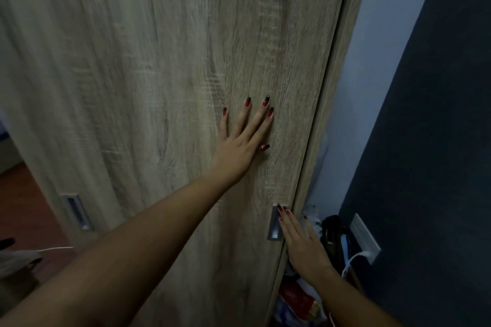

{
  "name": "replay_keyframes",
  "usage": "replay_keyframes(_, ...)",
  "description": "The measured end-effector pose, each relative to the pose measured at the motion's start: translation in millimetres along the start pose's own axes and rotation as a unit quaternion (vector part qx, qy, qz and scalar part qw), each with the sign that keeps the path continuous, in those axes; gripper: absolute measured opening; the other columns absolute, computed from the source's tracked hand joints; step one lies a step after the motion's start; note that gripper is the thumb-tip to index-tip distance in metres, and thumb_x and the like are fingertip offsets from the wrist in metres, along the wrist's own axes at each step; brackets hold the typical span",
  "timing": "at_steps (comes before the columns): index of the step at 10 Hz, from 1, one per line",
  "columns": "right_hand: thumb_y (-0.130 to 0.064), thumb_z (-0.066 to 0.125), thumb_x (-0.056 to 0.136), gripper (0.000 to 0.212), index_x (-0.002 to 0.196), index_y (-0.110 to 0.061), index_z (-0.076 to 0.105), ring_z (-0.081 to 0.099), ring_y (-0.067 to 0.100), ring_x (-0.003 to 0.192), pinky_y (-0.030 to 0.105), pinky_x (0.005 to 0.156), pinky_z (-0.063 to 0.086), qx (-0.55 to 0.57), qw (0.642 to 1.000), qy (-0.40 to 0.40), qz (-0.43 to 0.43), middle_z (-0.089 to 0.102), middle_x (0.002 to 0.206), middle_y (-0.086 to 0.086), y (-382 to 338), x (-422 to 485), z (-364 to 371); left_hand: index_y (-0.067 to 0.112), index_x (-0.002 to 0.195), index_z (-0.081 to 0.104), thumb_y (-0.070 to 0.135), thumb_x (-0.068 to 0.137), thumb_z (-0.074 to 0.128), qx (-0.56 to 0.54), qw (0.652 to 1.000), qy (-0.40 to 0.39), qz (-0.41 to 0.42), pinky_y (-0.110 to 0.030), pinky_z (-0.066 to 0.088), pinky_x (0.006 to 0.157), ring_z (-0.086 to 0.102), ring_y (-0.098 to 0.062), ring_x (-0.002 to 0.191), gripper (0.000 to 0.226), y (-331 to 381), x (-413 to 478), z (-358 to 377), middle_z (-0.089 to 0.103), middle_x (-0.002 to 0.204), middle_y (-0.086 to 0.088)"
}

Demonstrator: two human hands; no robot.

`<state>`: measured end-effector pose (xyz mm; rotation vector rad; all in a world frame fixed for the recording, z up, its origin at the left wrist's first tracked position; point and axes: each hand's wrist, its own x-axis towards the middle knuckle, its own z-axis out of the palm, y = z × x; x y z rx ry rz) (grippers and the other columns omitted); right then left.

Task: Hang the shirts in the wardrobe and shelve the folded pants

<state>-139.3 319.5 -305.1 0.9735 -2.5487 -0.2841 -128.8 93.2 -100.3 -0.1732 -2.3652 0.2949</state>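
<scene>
A tall wood-grain wardrobe door [164, 66] fills most of the view. My left hand [243, 141] lies flat on it with straight, spread fingers, pressing the panel near its right edge. My right hand [300, 239] reaches lower down, its straight fingers touching the recessed metal handle [275, 228] at the door's right edge. No shirts or pants can be seen; the inside of the wardrobe is hidden behind the door.
A second recessed handle [77, 211] sits at the door's lower left. To the right stand a pale wall, a dark blue wall [430, 141] with a socket [365, 239] and white cable, and bags and clutter [300, 300] on the floor.
</scene>
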Motion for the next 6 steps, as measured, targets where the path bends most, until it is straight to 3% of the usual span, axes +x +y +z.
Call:
replay_keyframes(1,-0.032,0.078,0.064,0.093,0.138,-0.002,0.031,0.046,0.027,0.125,0.045,0.105,0.033,0.053,0.997,-0.046,0.028,0.029,0.151,0.016,-16,2,-19,0.016,0.152,0.006,0.040,0.101,0.028,-0.024,0.998,-0.045,0.035,-0.061,0.008,0.115,-0.004,-0.028,0.148,0.061,-8,-17,-9,0.001,0.162,-0.002)
replay_keyframes(2,-0.045,0.058,0.080,0.080,0.141,-0.003,0.028,0.063,0.025,0.110,0.041,0.089,0.054,0.117,0.991,-0.052,0.049,0.055,0.134,0.013,-22,13,-49,0.017,0.152,0.001,0.044,0.100,0.023,-0.054,0.992,-0.105,0.041,-0.063,0.004,0.114,-0.010,-0.024,0.148,0.063,-16,-32,-18,-0.008,0.161,0.000)
replay_keyframes(3,-0.062,0.005,0.091,0.081,0.137,-0.006,0.041,0.056,0.024,0.119,0.040,0.097,0.049,0.178,0.981,-0.016,0.075,0.054,0.136,0.013,-24,42,-123,0.021,0.151,-0.007,0.050,0.099,0.020,-0.103,0.976,-0.189,-0.001,-0.064,-0.001,0.114,-0.018,-0.019,0.146,0.066,-35,-50,-41,-0.019,0.159,0.005)
replay_keyframes(4,-0.062,0.008,0.090,0.080,0.142,-0.007,0.034,0.037,0.023,0.136,0.040,0.113,0.032,0.205,0.975,0.038,0.072,0.039,0.148,0.011,-26,63,-187,0.022,0.152,-0.004,0.050,0.099,0.021,-0.127,0.969,-0.209,-0.039,-0.063,-0.004,0.115,-0.014,-0.017,0.147,0.065,-56,-55,-69,-0.015,0.160,0.005)
replay_keyframes(5,-0.051,0.019,0.097,0.068,0.148,-0.006,0.020,0.015,0.021,0.146,0.043,0.119,0.015,0.201,0.972,0.060,0.106,0.018,0.158,0.010,-28,99,-284,0.022,0.152,0.002,0.050,0.099,0.017,-0.136,0.965,-0.197,-0.105,-0.057,-0.005,0.116,-0.007,-0.016,0.148,0.061,-92,-45,-122,-0.006,0.161,0.006)
replay_keyframes(6,-0.049,0.016,0.098,0.067,0.149,-0.005,0.013,0.008,0.022,0.147,0.045,0.120,0.010,0.181,0.977,0.036,0.105,0.010,0.159,0.011,-29,112,-329,0.022,0.152,0.006,0.049,0.099,0.013,-0.121,0.966,-0.196,-0.115,-0.057,-0.001,0.117,-0.002,-0.016,0.148,0.060,-112,-41,-154,0.000,0.161,0.006)
